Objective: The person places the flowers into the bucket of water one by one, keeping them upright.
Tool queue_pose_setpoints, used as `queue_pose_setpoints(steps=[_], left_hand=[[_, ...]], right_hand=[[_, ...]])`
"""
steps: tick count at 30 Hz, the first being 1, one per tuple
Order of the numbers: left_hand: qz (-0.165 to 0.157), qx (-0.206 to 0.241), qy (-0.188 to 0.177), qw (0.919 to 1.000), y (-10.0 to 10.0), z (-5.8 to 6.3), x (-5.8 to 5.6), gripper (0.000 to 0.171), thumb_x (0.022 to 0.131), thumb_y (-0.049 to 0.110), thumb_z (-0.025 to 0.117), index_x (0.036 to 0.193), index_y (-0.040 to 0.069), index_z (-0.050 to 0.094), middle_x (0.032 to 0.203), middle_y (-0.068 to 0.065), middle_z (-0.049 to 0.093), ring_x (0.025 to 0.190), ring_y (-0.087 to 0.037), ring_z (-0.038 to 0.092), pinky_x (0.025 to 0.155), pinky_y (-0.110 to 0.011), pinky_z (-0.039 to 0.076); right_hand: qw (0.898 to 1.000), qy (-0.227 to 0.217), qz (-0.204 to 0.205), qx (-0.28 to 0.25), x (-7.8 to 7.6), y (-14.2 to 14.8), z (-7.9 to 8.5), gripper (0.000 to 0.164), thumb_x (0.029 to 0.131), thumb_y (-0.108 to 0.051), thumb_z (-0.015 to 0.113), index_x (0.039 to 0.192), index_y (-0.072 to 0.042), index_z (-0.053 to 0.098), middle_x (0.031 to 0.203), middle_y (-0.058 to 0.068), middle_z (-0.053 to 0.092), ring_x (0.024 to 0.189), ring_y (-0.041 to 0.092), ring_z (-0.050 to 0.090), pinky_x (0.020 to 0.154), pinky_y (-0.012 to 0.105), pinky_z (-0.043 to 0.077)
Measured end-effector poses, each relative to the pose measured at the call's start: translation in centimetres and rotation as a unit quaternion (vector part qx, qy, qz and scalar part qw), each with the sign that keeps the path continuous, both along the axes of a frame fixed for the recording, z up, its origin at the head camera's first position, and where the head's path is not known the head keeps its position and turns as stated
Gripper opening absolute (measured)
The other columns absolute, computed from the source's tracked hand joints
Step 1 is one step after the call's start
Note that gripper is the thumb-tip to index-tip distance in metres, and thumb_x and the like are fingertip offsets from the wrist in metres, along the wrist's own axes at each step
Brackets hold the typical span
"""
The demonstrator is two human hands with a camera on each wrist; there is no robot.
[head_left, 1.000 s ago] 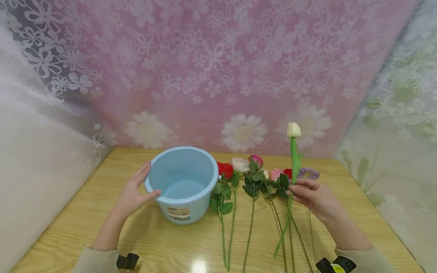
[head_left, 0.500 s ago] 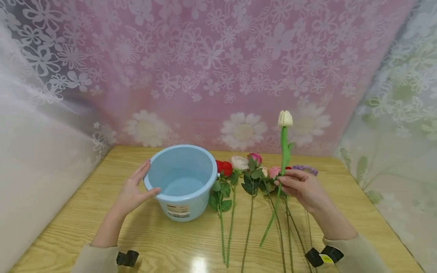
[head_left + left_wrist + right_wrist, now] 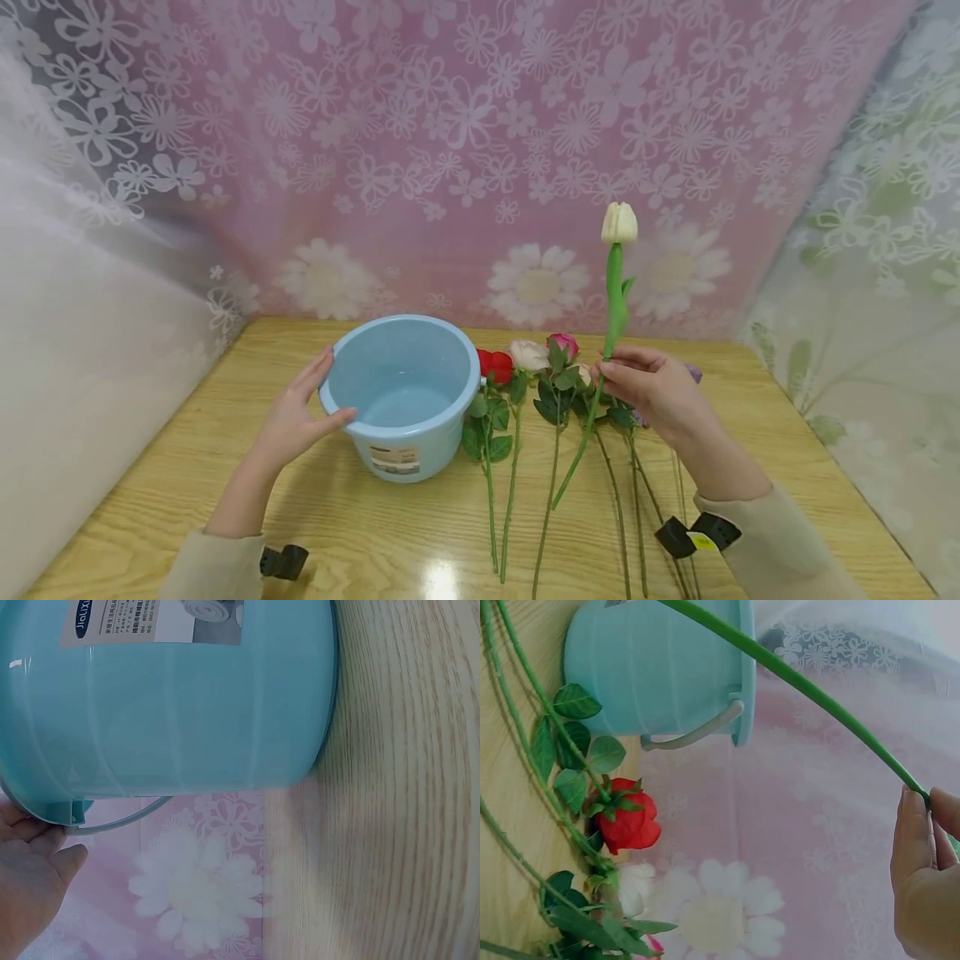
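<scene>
My right hand (image 3: 663, 400) pinches the green stem of a cream tulip (image 3: 619, 223) between thumb and fingers. The tulip stands nearly upright above the table, its bloom at the top and its curved lower stem slanting down to the left. In the right wrist view, the tulip's stem (image 3: 802, 682) passes in front of the bucket. A light blue bucket (image 3: 420, 458) with a label stands on the table at left of centre. Against its left rim rests my left hand (image 3: 288, 429), fingers and thumb spread wide. The left wrist view has the left hand (image 3: 30, 874) beside the rim and handle.
Right of the bucket, several flowers lie with stems toward me: a red rose (image 3: 495, 367), a white rose (image 3: 529, 356), a deep pink rose (image 3: 564, 343) and others partly behind my right hand. Patterned curtains (image 3: 465, 167) enclose the wooden table (image 3: 202, 417) at back and sides.
My right hand has moved left and upward with the tulip, raising its bloom and lower stem end. The left hand and the bucket stay in place.
</scene>
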State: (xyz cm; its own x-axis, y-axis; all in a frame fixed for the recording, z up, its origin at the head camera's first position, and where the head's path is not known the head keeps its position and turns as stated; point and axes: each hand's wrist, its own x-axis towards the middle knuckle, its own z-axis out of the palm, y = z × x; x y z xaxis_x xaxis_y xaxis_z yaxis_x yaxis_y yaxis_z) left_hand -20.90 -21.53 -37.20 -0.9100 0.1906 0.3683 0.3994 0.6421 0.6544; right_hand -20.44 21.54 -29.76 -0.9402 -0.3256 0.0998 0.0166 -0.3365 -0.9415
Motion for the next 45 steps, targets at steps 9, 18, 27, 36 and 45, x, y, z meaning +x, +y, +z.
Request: queue_pose_setpoints(steps=[9, 18, 27, 36, 45], left_hand=[[0.003, -0.001, -0.007, 1.0, -0.1, -0.2, 0.0, 0.086, 0.072, 0.029, 0.071, 0.139, 0.001, 0.024, 0.144, -0.014, 0.019, 0.127, -0.04, 0.016, 0.092, -0.064, 0.02], [0.001, -0.006, -0.007, 1.0, 0.0, -0.2, -0.1, 0.086, 0.073, 0.03, 0.07, 0.139, 0.001, 0.023, 0.144, -0.013, 0.018, 0.128, -0.039, 0.017, 0.092, -0.064, 0.02], [0.001, 0.0, -0.006, 1.0, 0.0, -0.1, 0.0, 0.085, 0.073, 0.027, 0.071, 0.138, 0.0, 0.024, 0.144, -0.015, 0.019, 0.128, -0.039, 0.017, 0.092, -0.063, 0.02], [0.0, 0.004, -0.007, 1.0, -0.1, 0.0, 0.1, 0.085, 0.073, 0.027, 0.07, 0.138, 0.0, 0.023, 0.144, -0.014, 0.018, 0.128, -0.039, 0.017, 0.093, -0.063, 0.02], [0.005, -0.012, -0.004, 0.9999, 0.0, -0.1, 0.0, 0.085, 0.073, 0.03, 0.07, 0.138, -0.001, 0.025, 0.144, -0.013, 0.019, 0.127, -0.039, 0.018, 0.093, -0.063, 0.021]], right_hand=[[0.999, 0.048, -0.011, -0.016, -0.8, -1.6, 1.8, 0.021, 0.084, 0.006, 0.052, 0.087, -0.007, 0.069, 0.079, 0.005, 0.065, 0.076, 0.014, 0.062, 0.073, 0.025, 0.05], [0.998, 0.05, -0.007, -0.046, -1.6, -3.0, 3.4, 0.018, 0.083, 0.005, 0.055, 0.083, -0.006, 0.07, 0.079, 0.005, 0.065, 0.078, 0.015, 0.062, 0.076, 0.025, 0.049], [0.994, 0.06, 0.006, -0.094, -2.2, -4.1, 4.4, 0.022, 0.084, 0.008, 0.051, 0.084, -0.004, 0.069, 0.08, 0.007, 0.065, 0.078, 0.016, 0.062, 0.074, 0.024, 0.049], [0.99, 0.054, -0.011, -0.127, -2.9, -5.7, 5.1, 0.019, 0.082, 0.007, 0.054, 0.087, -0.003, 0.07, 0.082, 0.007, 0.065, 0.077, 0.017, 0.064, 0.074, 0.023, 0.049], [0.986, 0.044, -0.029, -0.155, -3.7, -8.0, 5.1, 0.015, 0.079, 0.006, 0.059, 0.086, -0.003, 0.069, 0.078, 0.008, 0.065, 0.076, 0.019, 0.064, 0.074, 0.025, 0.049]])
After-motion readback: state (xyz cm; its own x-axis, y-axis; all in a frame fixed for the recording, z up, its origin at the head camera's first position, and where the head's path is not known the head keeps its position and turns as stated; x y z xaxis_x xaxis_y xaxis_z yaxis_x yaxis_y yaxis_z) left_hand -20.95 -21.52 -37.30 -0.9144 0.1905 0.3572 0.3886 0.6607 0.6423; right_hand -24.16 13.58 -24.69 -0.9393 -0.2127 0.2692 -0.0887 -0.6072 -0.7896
